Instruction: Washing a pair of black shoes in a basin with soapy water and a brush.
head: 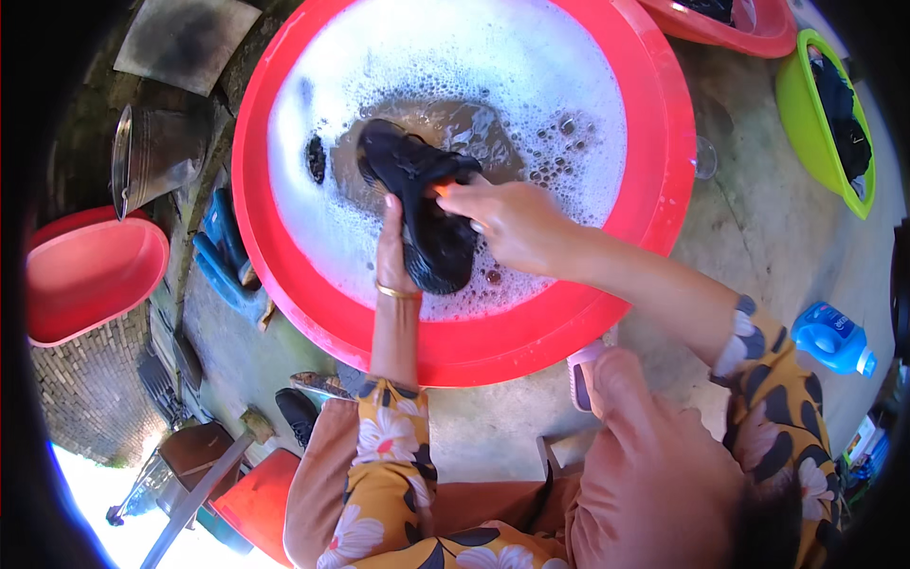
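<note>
A wet black shoe (pixel 409 167) is tilted over the foamy water (pixel 426 57) inside a large red basin (pixel 661 114). My left hand (pixel 391 249), with a gold bangle at the wrist, grips the shoe along its left side. My right hand (pixel 519 220) holds a small orange object (pixel 442 189) at the shoe's opening. Most of that object is hidden by my fingers and the shoe, so its kind is unclear. Brown water shows through a gap in the suds around the shoe. A small dark piece (pixel 316 158) pokes through the foam to the left.
At right are a blue detergent bottle (pixel 832 336) and a lime-green tub (pixel 803 114) holding dark items. On the left are a metal bucket (pixel 160 153), a red tub (pixel 99 277) and blue footwear (pixel 224 249). A purple-edged brush (pixel 579 380) lies by my knee.
</note>
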Demonstrator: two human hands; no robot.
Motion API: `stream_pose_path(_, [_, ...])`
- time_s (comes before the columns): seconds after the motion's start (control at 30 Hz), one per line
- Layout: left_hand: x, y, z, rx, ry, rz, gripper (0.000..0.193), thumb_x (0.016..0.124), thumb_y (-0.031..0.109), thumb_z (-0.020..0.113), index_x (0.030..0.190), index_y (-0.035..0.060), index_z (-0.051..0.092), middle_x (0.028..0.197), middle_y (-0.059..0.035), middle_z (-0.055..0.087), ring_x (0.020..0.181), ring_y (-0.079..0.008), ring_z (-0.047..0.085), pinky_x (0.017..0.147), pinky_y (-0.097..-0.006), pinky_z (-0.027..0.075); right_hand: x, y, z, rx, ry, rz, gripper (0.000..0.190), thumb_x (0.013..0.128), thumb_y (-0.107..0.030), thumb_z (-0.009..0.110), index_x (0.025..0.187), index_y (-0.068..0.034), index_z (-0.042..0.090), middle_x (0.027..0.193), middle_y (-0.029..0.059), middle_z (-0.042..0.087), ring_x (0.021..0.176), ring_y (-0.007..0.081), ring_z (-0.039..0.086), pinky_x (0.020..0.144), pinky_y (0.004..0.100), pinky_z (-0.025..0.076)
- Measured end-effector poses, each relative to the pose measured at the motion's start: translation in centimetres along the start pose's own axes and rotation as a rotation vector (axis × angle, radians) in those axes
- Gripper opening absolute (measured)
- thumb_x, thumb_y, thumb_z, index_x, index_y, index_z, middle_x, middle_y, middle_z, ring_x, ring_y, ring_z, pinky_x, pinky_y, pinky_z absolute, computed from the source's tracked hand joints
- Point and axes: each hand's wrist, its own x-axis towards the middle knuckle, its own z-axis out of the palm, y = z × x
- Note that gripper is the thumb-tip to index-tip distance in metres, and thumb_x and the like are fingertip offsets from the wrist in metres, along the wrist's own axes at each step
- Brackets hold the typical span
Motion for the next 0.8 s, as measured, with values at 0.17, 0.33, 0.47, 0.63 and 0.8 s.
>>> stream_pose_path(0.17, [2.4, 3.3, -2.1, 0.521, 0.216, 0.351, 0.045, 0.094, 0.012, 0.052, 0.136, 0.0043, 0.036, 0.117, -0.0112, 0.057, 0.102, -0.0199, 0.059, 0.087, -0.0315, 0.050, -2.4, 0.8, -4.5, 0.095, -0.118, -0.038, 0.039, 0.081, 0.004, 0.052, 0.117, -0.006, 0.062, 0.101, 0.0144, 0.067, 0.086, 0.0251, 0.067, 0.074, 0.0344, 0.054])
stream_pose_path(0.33, [3.4, 8.0, -6.3, 1.292, 0.499, 0.645, 0.072, 0.083, 0.019, 0.069, 0.141, 0.0011, 0.030, 0.120, -0.0156, 0.056, 0.104, -0.0215, 0.056, 0.089, -0.0323, 0.045, 0.1, 5.2, -8.5, 0.395, -0.312, 0.533, 0.031, 0.082, 0.000, 0.054, 0.111, -0.001, 0.065, 0.085, 0.0070, 0.064, 0.050, 0.0092, 0.053, 0.048, 0.0267, 0.047])
stream_pose_path(0.47, [6.6, 5.2, -8.2, 1.112, 0.833, 0.639, 0.079, 0.081, 0.031, 0.071, 0.141, -0.0006, 0.030, 0.131, -0.0215, 0.050, 0.115, -0.0283, 0.050, 0.100, -0.0346, 0.036, 1.0, 6.9, -10.3, 0.180, -0.546, 0.546, 0.027, 0.075, -0.004, 0.061, 0.101, 0.001, 0.068, 0.079, 0.0077, 0.066, 0.058, 0.0121, 0.058, 0.054, 0.0291, 0.046])
stream_pose_path(0.63, [7.2, -2.6, -3.8, 0.379, 0.577, 0.348, 0.047, 0.092, 0.024, 0.057, 0.130, 0.0002, 0.043, 0.114, -0.0127, 0.057, 0.099, -0.0210, 0.057, 0.086, -0.0351, 0.048, 0.9, 7.7, -9.2, -0.135, -0.775, 0.421, 0.026, 0.070, -0.009, 0.064, 0.094, 0.000, 0.069, 0.081, 0.0119, 0.068, 0.073, 0.0204, 0.064, 0.063, 0.0343, 0.048])
stream_pose_path(0.8, [7.2, -1.1, -3.1, -0.026, 0.139, 0.216, 0.047, 0.095, 0.039, 0.050, 0.126, 0.0031, 0.050, 0.117, -0.0136, 0.059, 0.101, -0.0269, 0.060, 0.089, -0.0416, 0.050, -0.6, 6.0, -8.6, -0.447, -0.766, 0.455, 0.030, 0.075, -0.018, 0.062, 0.103, -0.007, 0.068, 0.098, 0.0136, 0.068, 0.095, 0.0295, 0.063, 0.078, 0.0409, 0.050])
